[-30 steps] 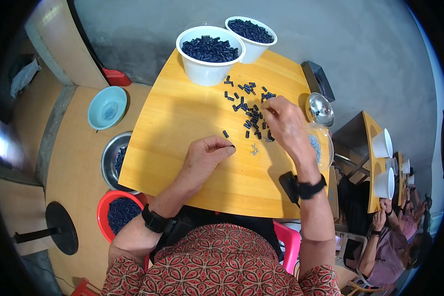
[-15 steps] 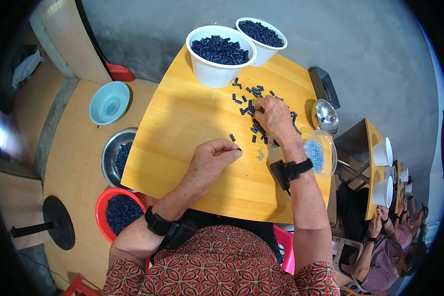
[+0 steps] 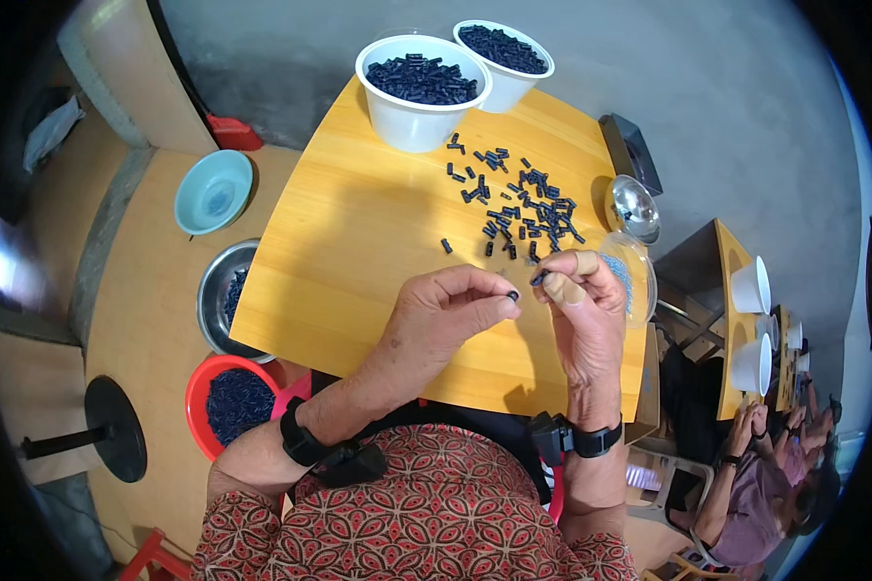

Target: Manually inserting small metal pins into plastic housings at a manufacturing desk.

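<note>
My left hand [image 3: 451, 315] pinches a small black part [image 3: 513, 295] between thumb and forefinger, with only its end showing. Close to its right, my right hand [image 3: 588, 310] holds a short black cylindrical piece [image 3: 539, 278] at its fingertips; tape wraps the thumb and forefinger. The two pieces face each other across a small gap above the yellow wooden table [image 3: 358, 281]. Beyond the hands lies a loose spread of small black cylindrical pieces [image 3: 549, 210]. A single black piece [image 3: 447, 246] lies apart, left of the spread. Behind my right hand sits a clear dish of tiny light-blue parts [image 3: 618, 276], partly covered.
Two white tubs [image 3: 412, 121] heaped with black pieces stand at the table's far edge. A metal bowl [image 3: 636, 210] is at the right edge. Floor level left holds a teal basin [image 3: 189, 198], a steel bowl [image 3: 206, 310] and a red basin [image 3: 199, 407]. Other people sit at right.
My right hand has come back from the spread of pieces with a black cylinder in its fingers. My left hand has moved right, and the two hands are now close together.
</note>
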`<state>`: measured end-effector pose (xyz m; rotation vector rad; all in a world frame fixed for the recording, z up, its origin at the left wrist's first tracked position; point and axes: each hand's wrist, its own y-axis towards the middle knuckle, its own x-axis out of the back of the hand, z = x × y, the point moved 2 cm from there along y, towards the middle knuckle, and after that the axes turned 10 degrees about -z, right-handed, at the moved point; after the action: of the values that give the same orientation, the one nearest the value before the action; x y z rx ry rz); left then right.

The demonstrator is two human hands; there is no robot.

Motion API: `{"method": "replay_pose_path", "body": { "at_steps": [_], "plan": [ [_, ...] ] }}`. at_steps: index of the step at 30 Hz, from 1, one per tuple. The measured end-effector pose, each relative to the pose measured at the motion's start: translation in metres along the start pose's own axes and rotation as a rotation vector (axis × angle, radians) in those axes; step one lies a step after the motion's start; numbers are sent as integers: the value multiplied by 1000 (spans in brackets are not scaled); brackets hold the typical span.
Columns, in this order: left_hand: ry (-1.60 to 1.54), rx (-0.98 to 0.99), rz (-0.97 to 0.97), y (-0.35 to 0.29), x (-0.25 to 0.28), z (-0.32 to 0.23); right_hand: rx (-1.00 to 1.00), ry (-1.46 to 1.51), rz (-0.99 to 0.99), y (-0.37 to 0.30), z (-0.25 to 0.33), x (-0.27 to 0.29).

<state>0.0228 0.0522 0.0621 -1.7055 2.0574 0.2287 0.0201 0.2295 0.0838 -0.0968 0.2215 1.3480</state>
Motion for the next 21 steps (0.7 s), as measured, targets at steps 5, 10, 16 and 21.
{"method": "replay_pose_path", "body": {
  "at_steps": [5, 10, 16, 21],
  "plan": [
    [27, -1, 64, -6, -13, -4, 45, -7, -4, -14, 13, 7],
    [19, -22, 95, -8, -21, -6, 100, 3, 28, -20, 16, 14],
    [27, -14, 108, -8, -24, -2, 93, 20, 16, -23, 17, 15],
    [-1, 2, 114, -9, -24, 0, 87, 42, 52, -26, 15, 13]
  ]
}}
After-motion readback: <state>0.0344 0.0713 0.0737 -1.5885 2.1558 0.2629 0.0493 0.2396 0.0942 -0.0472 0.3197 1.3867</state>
